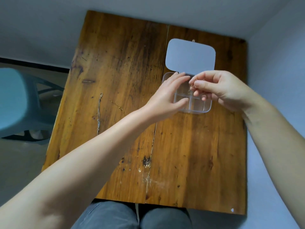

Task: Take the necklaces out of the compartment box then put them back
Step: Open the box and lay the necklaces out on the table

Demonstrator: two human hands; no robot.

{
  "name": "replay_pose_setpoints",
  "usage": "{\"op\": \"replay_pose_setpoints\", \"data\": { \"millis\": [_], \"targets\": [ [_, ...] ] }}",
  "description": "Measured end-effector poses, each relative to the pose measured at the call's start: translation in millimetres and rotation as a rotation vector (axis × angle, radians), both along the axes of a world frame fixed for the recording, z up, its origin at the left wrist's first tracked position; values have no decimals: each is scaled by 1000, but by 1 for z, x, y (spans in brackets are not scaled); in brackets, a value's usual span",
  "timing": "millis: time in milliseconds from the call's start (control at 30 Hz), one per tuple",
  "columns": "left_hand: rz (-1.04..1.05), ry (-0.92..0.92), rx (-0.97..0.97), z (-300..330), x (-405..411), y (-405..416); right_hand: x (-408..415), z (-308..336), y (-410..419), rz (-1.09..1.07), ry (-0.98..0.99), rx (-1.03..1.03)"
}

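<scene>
A worn wooden table [189, 154] stands against pale walls, its top made of 2 boards with a dark seam running down the middle. A blue-grey plastic chair [18, 103] sits off to the left on the floor, and the person's knees in grey trousers [132, 215] show under the near edge.

On the right board, toward the far end, lies a clear plastic compartment box [198, 106]. Its pale lid [190, 55] is swung open and lies back on the far side. The dividers split the tray into small cells; the ones in view near the front look empty.

The left hand [166, 95] rests over the left part of the box, fingers spread and laid flat across the far cells, thumb along the near-left rim, steadying it rather than gripping anything.

The right hand [219, 90] hovers over the right side of the box. Its thumb and forefinger are pinched together on a thin gold chain [192, 85], which dangles in a small tangle just above the middle cells. Which cell it hangs over I cannot tell.

Well apart from the box, on the left board, 2 more necklaces lie on the wood: a silver chain [99, 113] stretched nearly straight, and just to its right a shorter gold chain [118, 106], partly hidden by the left forearm.
</scene>
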State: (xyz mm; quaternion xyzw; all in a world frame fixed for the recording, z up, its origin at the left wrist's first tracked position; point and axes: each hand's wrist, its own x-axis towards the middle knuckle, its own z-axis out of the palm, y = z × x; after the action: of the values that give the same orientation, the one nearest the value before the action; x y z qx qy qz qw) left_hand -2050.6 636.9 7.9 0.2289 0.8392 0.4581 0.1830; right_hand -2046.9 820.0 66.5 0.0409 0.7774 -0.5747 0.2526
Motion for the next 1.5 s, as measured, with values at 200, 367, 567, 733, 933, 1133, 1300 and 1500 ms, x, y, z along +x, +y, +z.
{"op": "replay_pose_setpoints", "data": {
  "millis": [200,367,567,733,933,1133,1300,1500],
  "targets": [
    [-19,-361,98,26,-20,-47,40,4,-18,-239,9,-139],
    [-24,-553,38,-1,-40,-99,108,-49,-65,-417,-281,-102],
    [-206,-272,-387,-37,-37,-99,182,-108,-162,-607,-586,-34],
    [-496,243,-549,-71,-15,-86,209,-131,-208,-551,-454,250],
    [-427,381,-598,-100,-9,-93,211,-140,-208,-286,-342,538],
    [-408,407,-628,-99,-12,-97,203,-138,-186,-226,-464,520],
    [-265,369,-596,-95,-10,-86,170,-119,-151,-115,-526,500],
    [-81,298,-453,-79,-13,-51,39,-83,-79,-170,137,678]
  ]
}}
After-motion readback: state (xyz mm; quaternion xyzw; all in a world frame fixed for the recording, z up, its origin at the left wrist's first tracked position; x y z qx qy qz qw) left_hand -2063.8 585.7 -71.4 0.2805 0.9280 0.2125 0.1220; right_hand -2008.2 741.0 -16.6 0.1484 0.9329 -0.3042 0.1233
